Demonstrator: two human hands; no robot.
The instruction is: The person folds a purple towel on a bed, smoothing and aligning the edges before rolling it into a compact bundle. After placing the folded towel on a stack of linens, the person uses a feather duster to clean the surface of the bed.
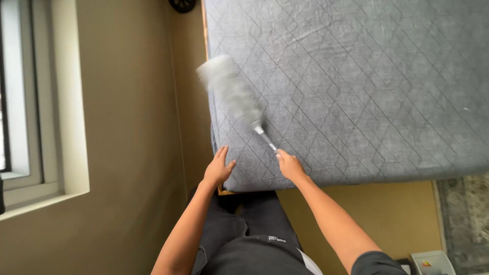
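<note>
1. Grey quilted mattress as landmark.
2. Right hand, fingers closed round duster handle, fluffy head over mattress's left edge.
3. Left hand, fingers spread flat on mattress's near corner.

The right hand closes its grip around the thin grey handle of a fluffy grey duster. From that grip the handle runs up and to the left, and the blurred, feathery head lies over the edge of the grey quilted fabric mattress, well away from the grip. Left of the grip, the left hand rests flat with spread fingers on the mattress corner. Below the grip are the person's dark grey trousers. Far left of it, a white-framed window sits in the beige wall. Below and right of the grip, a patterned rug covers the floor.
</note>
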